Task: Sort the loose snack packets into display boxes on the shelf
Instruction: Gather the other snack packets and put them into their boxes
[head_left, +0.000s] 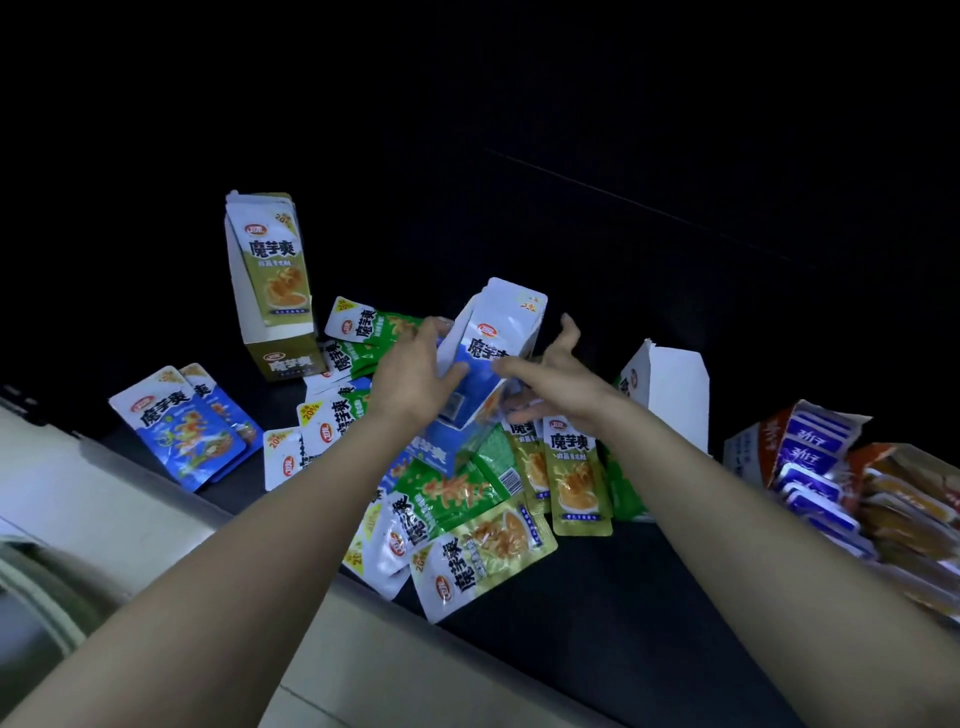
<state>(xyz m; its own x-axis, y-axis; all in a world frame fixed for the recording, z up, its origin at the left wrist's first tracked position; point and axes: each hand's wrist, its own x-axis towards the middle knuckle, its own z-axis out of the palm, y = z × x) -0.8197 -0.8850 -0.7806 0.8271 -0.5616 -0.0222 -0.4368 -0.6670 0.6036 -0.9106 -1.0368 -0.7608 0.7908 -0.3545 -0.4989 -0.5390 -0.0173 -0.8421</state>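
A blue box (480, 382) is gripped by the left hand (415, 374); fingers of the right hand (558, 371) are spread beside it.

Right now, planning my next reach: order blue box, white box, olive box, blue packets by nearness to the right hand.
1. Blue box, touching the right hand.
2. White box, right.
3. Olive box, back left.
4. Blue packets, far left.

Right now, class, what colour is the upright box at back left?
The box is olive; head view.
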